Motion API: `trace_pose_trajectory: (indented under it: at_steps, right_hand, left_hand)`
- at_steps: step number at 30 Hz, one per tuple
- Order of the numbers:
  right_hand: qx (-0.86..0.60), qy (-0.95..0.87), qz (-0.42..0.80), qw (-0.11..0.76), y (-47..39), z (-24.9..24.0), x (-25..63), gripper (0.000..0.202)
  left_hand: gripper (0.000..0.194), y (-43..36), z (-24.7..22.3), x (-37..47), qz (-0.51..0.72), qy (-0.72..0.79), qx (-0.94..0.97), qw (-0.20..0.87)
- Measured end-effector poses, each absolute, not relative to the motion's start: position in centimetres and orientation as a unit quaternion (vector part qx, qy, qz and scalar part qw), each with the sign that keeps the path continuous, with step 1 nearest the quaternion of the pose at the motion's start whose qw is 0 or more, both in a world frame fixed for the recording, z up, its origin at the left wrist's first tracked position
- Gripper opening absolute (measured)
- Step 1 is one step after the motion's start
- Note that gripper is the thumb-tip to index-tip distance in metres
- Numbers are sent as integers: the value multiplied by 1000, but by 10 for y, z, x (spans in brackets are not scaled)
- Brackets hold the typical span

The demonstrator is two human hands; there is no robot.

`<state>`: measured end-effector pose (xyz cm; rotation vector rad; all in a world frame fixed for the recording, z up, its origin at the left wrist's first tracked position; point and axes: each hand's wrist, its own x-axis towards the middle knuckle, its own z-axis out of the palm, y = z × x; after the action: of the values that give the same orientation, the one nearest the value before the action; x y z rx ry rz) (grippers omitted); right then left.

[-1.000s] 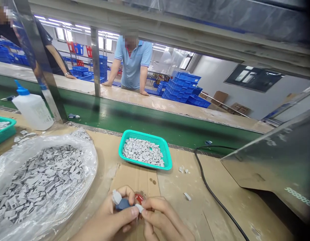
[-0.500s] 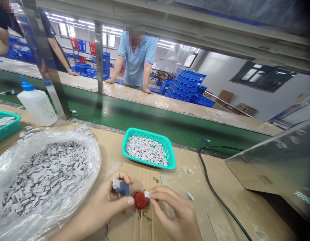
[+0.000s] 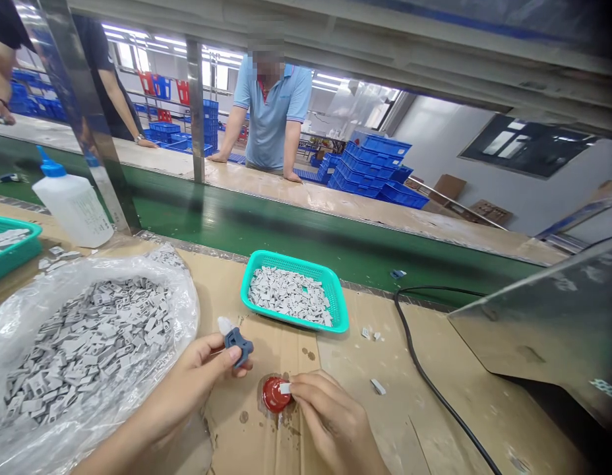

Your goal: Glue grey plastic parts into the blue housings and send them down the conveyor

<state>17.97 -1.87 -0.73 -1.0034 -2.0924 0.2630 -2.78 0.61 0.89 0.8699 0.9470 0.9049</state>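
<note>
My left hand (image 3: 214, 363) pinches a dark blue plastic part (image 3: 238, 346) with a whitish piece (image 3: 225, 325) at its upper left. Between the thumb and fingers of my right hand (image 3: 330, 412) is a small light grey piece (image 3: 285, 388), held over the edge of a round red dish (image 3: 274, 396). The dish sits on stained cardboard and looks wet. Beyond the hands stands a green basket (image 3: 343, 310) of small grey pieces. To the left, a clear plastic bag (image 3: 184, 297) lies open around a large heap of similar grey pieces.
A white bottle with a blue cap (image 3: 73, 208) stands by a metal post at the left, near another green basket (image 3: 19, 258). A black cable (image 3: 425, 369) and a clear panel (image 3: 548, 316) are at the right. People stand behind the green conveyor (image 3: 227, 221).
My left hand has moved left and up from the dish, and the blue part has turned in its fingers. My right hand has shifted slightly left and down with the grey piece.
</note>
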Motion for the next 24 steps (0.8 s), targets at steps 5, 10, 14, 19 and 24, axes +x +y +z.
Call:
trace_pose_trajectory:
  at_steps: [5, 10, 14, 19, 24]
  right_hand:
    - [-393, -825, 96, 394, -19, -7, 180, 23]
    - [-406, -815, 90, 404, -24, 1, 178, 27]
    - [-415, -816, 76, 396, -27, 4, 176, 27]
    - [-417, -813, 49, 403, -27, 5, 174, 27]
    - [-442, -799, 77, 402, -26, 9, 174, 22]
  left_hand:
    - [25, 8, 13, -29, 396, 444, 418, 687]
    - [31, 8, 10, -29, 389, 434, 374, 721]
    - [35, 7, 6, -27, 400, 404, 344, 747]
    - [35, 6, 8, -26, 392, 336, 296, 804]
    - [35, 5, 13, -24, 383, 313, 288, 820]
